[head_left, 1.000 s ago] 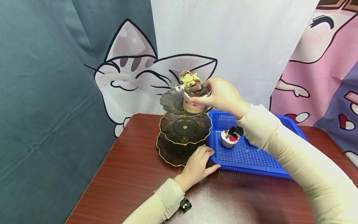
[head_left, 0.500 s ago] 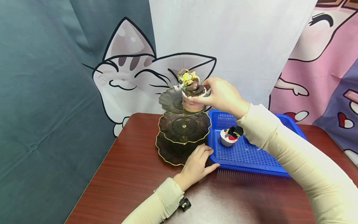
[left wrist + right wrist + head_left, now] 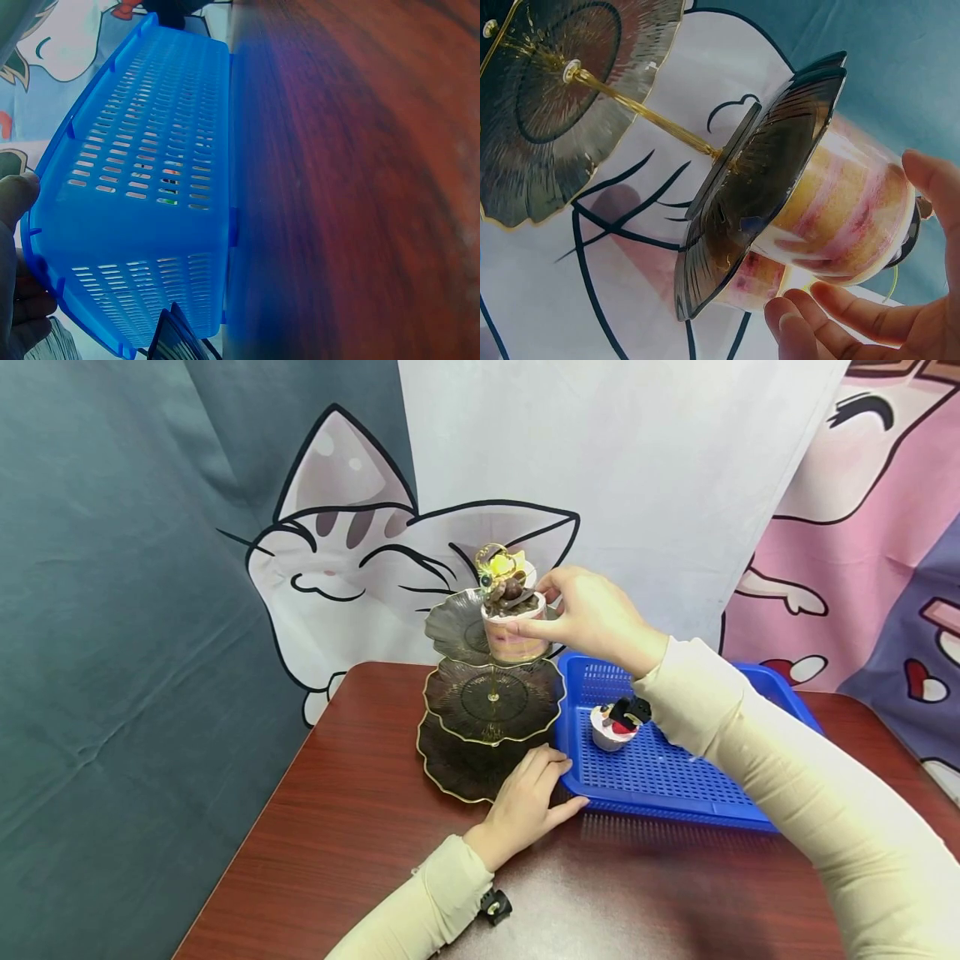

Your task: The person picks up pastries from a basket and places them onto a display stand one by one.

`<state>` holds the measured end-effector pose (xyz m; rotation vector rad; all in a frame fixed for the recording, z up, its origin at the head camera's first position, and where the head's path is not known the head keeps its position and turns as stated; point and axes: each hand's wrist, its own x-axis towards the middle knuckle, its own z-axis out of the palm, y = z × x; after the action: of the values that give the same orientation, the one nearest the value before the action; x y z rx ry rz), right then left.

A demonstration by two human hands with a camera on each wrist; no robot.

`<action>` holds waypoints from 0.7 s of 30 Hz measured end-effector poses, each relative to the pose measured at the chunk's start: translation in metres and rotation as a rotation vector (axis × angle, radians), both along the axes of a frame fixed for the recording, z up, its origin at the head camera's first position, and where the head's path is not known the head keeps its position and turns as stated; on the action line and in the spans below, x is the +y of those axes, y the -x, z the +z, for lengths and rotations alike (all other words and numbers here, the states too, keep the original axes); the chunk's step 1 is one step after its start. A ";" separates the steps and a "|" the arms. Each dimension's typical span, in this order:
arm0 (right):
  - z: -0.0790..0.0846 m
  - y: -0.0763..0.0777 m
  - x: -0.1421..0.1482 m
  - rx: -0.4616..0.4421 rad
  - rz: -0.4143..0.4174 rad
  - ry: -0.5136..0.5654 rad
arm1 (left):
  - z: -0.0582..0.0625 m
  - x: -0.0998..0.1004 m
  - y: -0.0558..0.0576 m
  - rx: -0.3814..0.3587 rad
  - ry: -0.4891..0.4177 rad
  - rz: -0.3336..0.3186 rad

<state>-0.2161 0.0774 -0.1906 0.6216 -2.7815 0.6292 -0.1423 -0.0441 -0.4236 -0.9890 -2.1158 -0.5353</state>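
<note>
My right hand (image 3: pixel 596 617) holds a clear cake cup (image 3: pixel 514 639) with layered filling and chocolate topping, fingers and thumb on opposite sides. This cup is on the top plate (image 3: pixel 456 625) of a dark three-tier stand with wavy gold edges. Close behind it is a second cake cup (image 3: pixel 751 283), partly hidden, with a yellow-flower topping (image 3: pixel 501 566). My left hand (image 3: pixel 522 806) rests at the near left corner of a blue plastic basket (image 3: pixel 675 810), thumb and fingers touching its rim. In the left wrist view only part of that hand shows.
A small cupcake (image 3: pixel 611 731) with white cream and red fruit sits in the basket, partly covered by the right wrist's black camera. The stand's middle plate (image 3: pixel 525 697) and bottom plate (image 3: pixel 457 768) stand on the reddish wooden table (image 3: pixel 330 827). A printed cloth (image 3: pixel 645 460) hangs behind.
The cake cup has turned and shifted slightly left; a brown ball on its topping now shows where a dark cookie faced me. My right hand barely moved. My left hand stays at the basket corner.
</note>
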 end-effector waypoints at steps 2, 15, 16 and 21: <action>0.000 0.000 0.000 -0.001 0.003 0.000 | 0.000 0.000 0.000 0.000 0.001 0.001; 0.001 0.000 0.004 -0.016 0.007 0.018 | 0.000 0.000 0.001 -0.016 0.000 -0.001; 0.001 0.000 0.005 -0.016 0.007 0.022 | 0.000 0.000 0.001 -0.017 -0.001 -0.001; 0.001 0.000 0.008 -0.025 0.003 0.026 | 0.000 0.000 0.001 -0.019 -0.002 -0.005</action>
<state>-0.2164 0.0858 -0.1897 0.6170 -2.7909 0.6766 -0.1431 -0.0437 -0.4236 -0.9916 -2.1296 -0.5514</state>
